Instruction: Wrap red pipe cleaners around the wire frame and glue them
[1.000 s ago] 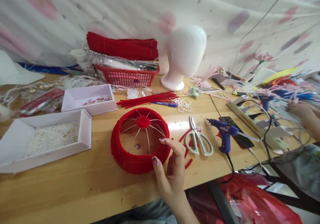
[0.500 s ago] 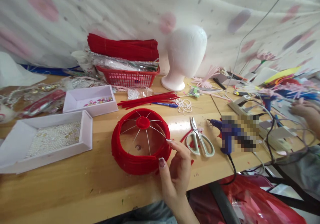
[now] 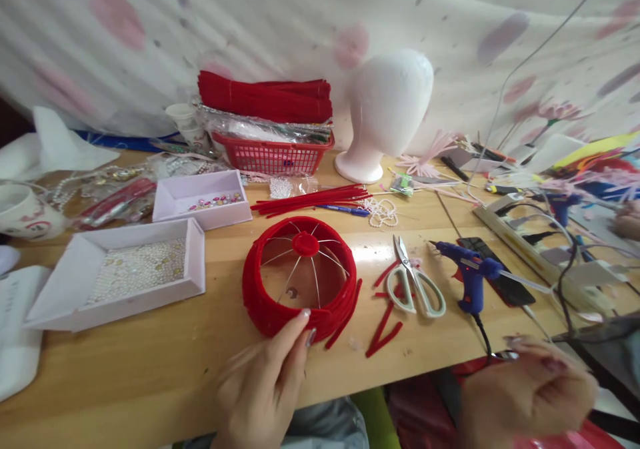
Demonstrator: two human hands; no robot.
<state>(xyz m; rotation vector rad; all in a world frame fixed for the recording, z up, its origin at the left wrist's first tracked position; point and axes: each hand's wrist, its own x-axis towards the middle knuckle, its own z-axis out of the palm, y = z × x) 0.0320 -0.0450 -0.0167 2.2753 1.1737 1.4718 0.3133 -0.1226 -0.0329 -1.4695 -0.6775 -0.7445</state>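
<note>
At the wooden desk (image 3: 150, 382), our left hand (image 3: 265, 375) is pinching the red frame (image 3: 273, 319) by its rim; our right hand (image 3: 530, 385) is hovering curled (blurred, its grip unclear).

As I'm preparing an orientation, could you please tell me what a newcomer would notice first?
Probably the white head form, standing at the back of the table. Next, the red wire-spoked frame at front centre, with the left hand at its near rim. The blue glue gun also stands out, resting to the frame's right, beyond the scissors.
</note>
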